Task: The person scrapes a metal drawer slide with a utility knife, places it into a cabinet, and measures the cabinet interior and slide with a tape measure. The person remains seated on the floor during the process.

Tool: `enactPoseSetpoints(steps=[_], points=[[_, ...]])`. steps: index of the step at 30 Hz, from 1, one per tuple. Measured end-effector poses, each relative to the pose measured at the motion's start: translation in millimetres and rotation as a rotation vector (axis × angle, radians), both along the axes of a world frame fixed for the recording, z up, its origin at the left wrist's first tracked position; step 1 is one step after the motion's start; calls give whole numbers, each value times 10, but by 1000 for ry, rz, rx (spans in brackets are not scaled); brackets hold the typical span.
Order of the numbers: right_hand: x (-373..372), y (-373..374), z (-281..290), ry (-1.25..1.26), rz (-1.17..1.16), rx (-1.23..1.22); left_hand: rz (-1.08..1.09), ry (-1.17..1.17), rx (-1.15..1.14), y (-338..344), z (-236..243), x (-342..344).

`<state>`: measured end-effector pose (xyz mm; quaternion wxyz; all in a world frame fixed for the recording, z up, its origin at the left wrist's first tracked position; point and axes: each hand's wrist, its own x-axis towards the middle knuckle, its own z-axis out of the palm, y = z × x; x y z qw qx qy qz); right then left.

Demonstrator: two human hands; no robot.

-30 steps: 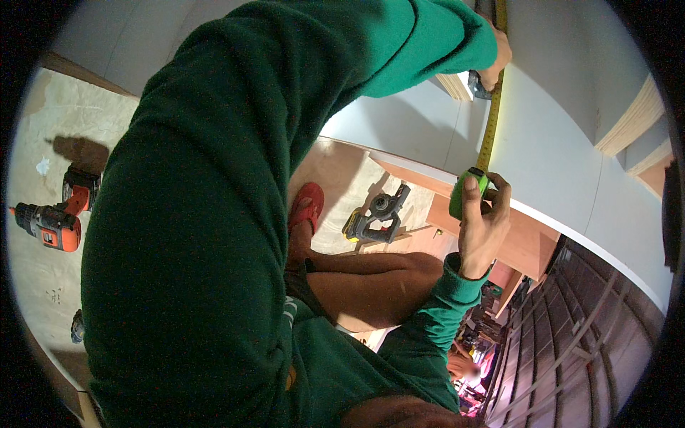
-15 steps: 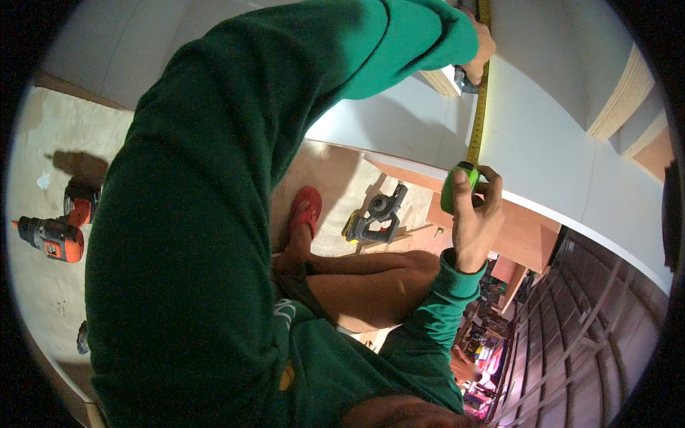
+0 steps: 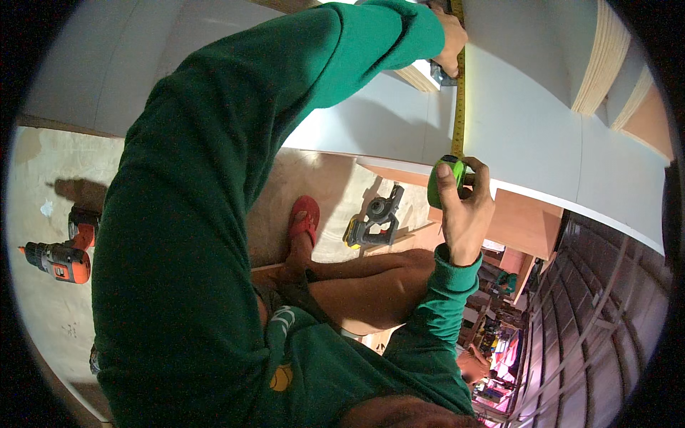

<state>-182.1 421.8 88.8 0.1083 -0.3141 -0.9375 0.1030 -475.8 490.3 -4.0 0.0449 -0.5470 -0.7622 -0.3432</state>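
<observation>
My right hand (image 3: 467,214) grips a green and black tape measure (image 3: 435,187) at the front edge of a light grey panel (image 3: 521,128), thumb on its near side. The yellow blade (image 3: 460,107) runs from the case away across the panel to my left hand (image 3: 451,44). That hand is bent down beside the blade with its fingers curled at a small dark object (image 3: 447,74), mostly hidden by them. Next to it, the end of a white-faced wooden board (image 3: 417,77) rests on the panel. Where the blade ends is cut off at the top.
On the floor lie an orange and black cordless drill (image 3: 68,262) at left and a grey and yellow power tool (image 3: 377,217) near my red sandal (image 3: 305,217). Wooden-edged uprights (image 3: 603,60) stand at the far right. Cluttered shelving and a person (image 3: 472,364) show lower right.
The view has shifted slightly, so the panel, hands and tape appear farther left and the drill lower. Both hands keep their holds, and the blade stays extended between them.
</observation>
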Motion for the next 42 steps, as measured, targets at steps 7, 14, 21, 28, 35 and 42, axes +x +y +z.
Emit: enactPoseSetpoints(steps=[7, 14, 21, 28, 35, 42], points=[[15, 31, -13, -27, 9, 78, 10, -11, -54, -32, 38, 25], [10, 26, -9, -30, -4, 56, 29, -4, -8, 73, -19, 10], [3, 23, -17, -34, -29, 72, -34, -99, -25, -338, 144, 73], [13, 32, -14, -29, -19, 56, -99, -285, -87, -685, 249, 82], [17, 50, -15, -19, -17, 51, 8, 7, 20, -28, 5, 17], [21, 48, 18, -8, -33, -27, 35, -52, -5, -63, 8, 25]])
